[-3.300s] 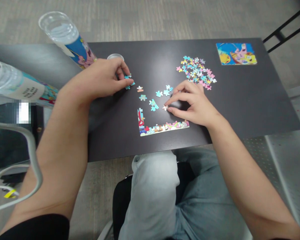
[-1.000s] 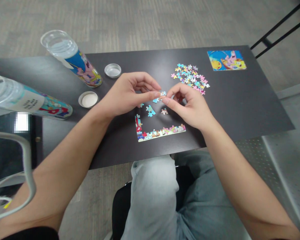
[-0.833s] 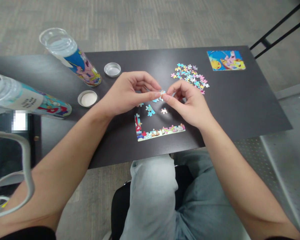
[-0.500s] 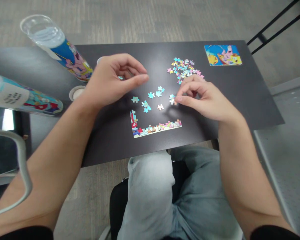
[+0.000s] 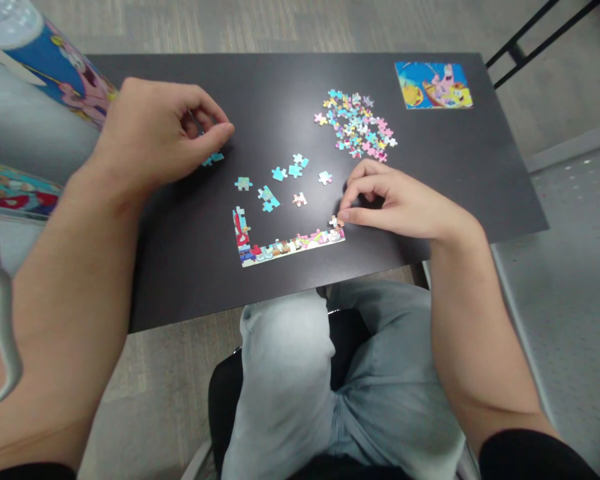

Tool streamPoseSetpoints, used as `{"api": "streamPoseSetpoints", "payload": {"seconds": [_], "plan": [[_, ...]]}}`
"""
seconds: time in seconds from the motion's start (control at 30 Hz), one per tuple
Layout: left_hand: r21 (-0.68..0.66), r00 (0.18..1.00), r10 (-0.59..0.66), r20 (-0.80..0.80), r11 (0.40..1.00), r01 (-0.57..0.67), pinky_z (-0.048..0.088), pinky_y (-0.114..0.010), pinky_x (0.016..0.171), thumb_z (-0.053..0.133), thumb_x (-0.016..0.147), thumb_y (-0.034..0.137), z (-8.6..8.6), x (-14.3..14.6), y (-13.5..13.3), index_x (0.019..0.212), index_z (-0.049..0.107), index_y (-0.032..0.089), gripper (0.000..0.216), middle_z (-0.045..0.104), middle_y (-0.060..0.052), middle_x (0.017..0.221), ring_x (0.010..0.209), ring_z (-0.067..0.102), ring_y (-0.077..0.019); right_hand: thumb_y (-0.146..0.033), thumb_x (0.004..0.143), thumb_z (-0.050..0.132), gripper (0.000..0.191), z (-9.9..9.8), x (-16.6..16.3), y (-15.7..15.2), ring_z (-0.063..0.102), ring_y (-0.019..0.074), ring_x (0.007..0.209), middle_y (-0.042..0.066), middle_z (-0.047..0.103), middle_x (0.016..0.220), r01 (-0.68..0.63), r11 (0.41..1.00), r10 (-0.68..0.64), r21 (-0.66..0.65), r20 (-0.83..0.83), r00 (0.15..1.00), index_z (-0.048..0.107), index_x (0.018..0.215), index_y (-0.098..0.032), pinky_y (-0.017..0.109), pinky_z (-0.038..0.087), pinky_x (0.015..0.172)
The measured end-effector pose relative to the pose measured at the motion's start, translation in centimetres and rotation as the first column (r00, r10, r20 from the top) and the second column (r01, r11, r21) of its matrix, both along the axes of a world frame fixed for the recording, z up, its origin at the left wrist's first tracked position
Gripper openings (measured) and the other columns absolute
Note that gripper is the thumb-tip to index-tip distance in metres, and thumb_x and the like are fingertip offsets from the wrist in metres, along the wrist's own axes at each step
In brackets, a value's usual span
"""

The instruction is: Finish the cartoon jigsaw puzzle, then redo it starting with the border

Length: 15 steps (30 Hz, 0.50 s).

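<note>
My right hand (image 5: 397,203) rests on the black table (image 5: 480,173), fingers curled, pinching a small puzzle piece (image 5: 336,221) against the right end of the L-shaped assembled puzzle border (image 5: 280,245). My left hand (image 5: 160,133) is curled at the table's left, thumb and fingers closed just above a blue piece (image 5: 213,159) that lies on the table; I cannot see anything inside the fingers. Several loose blue and pale pieces (image 5: 280,180) lie between the hands.
A heap of loose pieces (image 5: 355,125) lies at the back right, beside a picture card (image 5: 433,85). Two clear printed tubes, one (image 5: 50,60) at the top left and one (image 5: 10,193) at the left edge, lie there. My knees are under the table's near edge.
The hands met over the loose pieces, then parted. The right hand came down with a piece to the border's right end; the left hand drew back to the left.
</note>
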<state>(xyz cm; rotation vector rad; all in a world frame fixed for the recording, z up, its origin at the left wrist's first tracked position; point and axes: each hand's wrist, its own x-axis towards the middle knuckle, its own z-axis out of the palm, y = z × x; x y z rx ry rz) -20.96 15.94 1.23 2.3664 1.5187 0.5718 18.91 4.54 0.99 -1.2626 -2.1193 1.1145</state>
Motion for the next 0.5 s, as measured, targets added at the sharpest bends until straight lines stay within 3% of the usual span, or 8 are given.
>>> {"api": "streamPoseSetpoints", "payload": {"seconds": [0.27, 0.5], "plan": [[0.033, 0.999, -0.004, -0.033, 0.999, 0.005, 0.058, -0.039, 0.099, 0.064, 0.107, 0.067, -0.19, -0.48, 0.31, 0.132, 0.097, 0.016, 0.066, 0.083, -0.007, 0.103, 0.094, 0.072, -0.0225, -0.043, 0.103, 0.099, 0.013, 0.06, -0.26, -0.13, 0.065, 0.0316, 0.110, 0.006, 0.069, 0.113, 0.004, 1.000, -0.004, 0.000, 0.034, 0.999, 0.095, 0.102, -0.030, 0.050, 0.054, 0.107], [-0.019, 0.996, 0.035, 0.079, 0.999, -0.034, 0.057, -0.043, 0.101, 0.076, 0.102, 0.076, -0.07, -0.16, 0.08, 0.115, 0.092, 0.028, 0.052, 0.086, 0.000, 0.100, 0.094, 0.067, -0.0230, -0.042, 0.099, 0.102, 0.015, -0.21, 0.08, -0.01, 0.061, 0.0290, 0.099, 0.005, 0.069, 0.106, 0.026, 0.998, -0.027, 0.056, 0.031, 0.999, 0.091, 0.099, -0.031, 0.047, 0.054, 0.094]]}}
